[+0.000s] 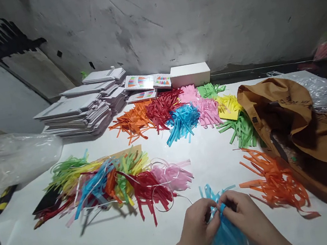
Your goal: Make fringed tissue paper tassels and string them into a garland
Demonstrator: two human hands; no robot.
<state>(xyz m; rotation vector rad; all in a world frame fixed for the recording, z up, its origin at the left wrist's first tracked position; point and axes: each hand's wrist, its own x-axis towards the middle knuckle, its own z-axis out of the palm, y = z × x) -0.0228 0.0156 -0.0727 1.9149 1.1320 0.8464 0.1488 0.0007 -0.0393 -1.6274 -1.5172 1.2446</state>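
Observation:
At the near edge of the table, my left hand point(202, 220) and my right hand point(238, 212) pinch the middle of a blue paper tassel point(227, 234) between thumbs and fingertips. Its strips hang down below my hands, and a few stick up above them. A thin white string point(184, 197) runs from a pile of multicoloured tassels point(110, 180) on the left toward my left hand. Loose orange paper strips point(273, 179) lie to the right of my right hand.
Bundles of fringed paper, among them a blue one point(182, 120), line the back of the table point(202, 162). Stacks of flat white boxes point(77, 115) stand behind on the left. A brown bag point(278, 100) covers the right side, and plastic wrapping point(16, 156) lies at left.

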